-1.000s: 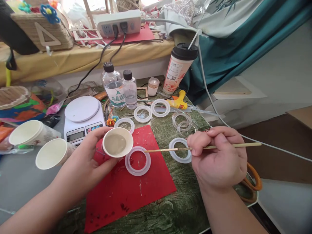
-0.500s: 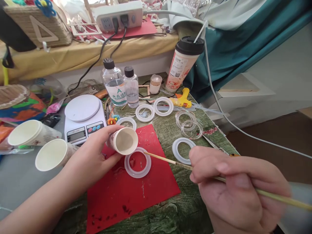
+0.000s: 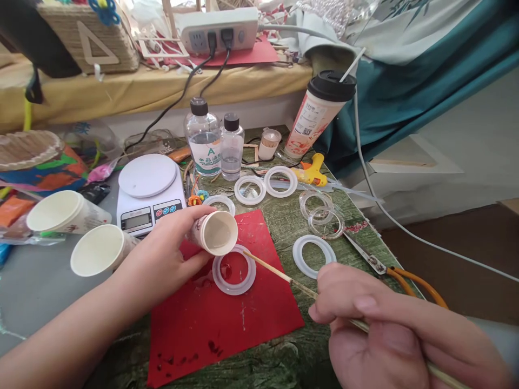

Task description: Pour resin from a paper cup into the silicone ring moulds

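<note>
My left hand [image 3: 178,243] is closed round a paper cup [image 3: 219,233], tilted so its mouth faces me; some clear liquid shows inside. Just below the cup's rim, a translucent ring mold [image 3: 234,270] lies on a red sheet [image 3: 267,319]. My right hand [image 3: 377,319] grips a thin wooden stick [image 3: 279,273], its tip at the upper right part of that mold. Wet-looking spots mark the sheet. Another ring mold [image 3: 314,255] lies beside my right fingers. Two clear rings [image 3: 325,222] overlap farther back.
A kitchen scale [image 3: 150,189] and two more paper cups [image 3: 97,251] stand at left. Behind are an "A"-labelled bottle [image 3: 205,148], a smaller bottle [image 3: 231,154], more ring molds [image 3: 280,181], a yellow glue gun [image 3: 314,172] and a lidded drink cup [image 3: 312,116]. Orange-handled scissors [image 3: 377,265] lie at right.
The view has shifted, so most things appear farther right and more of the scissors shows. Cup and stick tip stay close to the same mold, both hands keeping their grips.
</note>
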Motion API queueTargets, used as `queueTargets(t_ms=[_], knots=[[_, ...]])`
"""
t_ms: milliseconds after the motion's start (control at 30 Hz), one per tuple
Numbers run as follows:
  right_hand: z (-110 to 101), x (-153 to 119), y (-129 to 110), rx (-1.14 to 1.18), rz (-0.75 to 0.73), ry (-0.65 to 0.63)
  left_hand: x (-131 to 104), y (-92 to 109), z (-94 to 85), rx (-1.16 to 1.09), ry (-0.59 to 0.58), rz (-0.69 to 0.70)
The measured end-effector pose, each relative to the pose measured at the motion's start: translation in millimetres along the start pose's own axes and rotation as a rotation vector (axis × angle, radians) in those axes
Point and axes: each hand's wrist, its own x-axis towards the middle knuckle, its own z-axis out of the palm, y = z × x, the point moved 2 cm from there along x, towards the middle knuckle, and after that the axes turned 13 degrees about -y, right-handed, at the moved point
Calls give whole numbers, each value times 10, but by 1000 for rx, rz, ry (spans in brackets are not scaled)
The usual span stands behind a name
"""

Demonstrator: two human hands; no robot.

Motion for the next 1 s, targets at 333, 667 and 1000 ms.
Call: queueTargets(t_ms=[333, 667, 1000], knots=[[84, 358, -183, -210, 37, -195, 35, -11, -8, -21, -7, 7], [195, 798, -201, -319, 4, -379, 11, -15, -1, -27, -17, 29], [159, 559, -96, -314, -303, -496, 19, 10, -10, -20, -16, 67]])
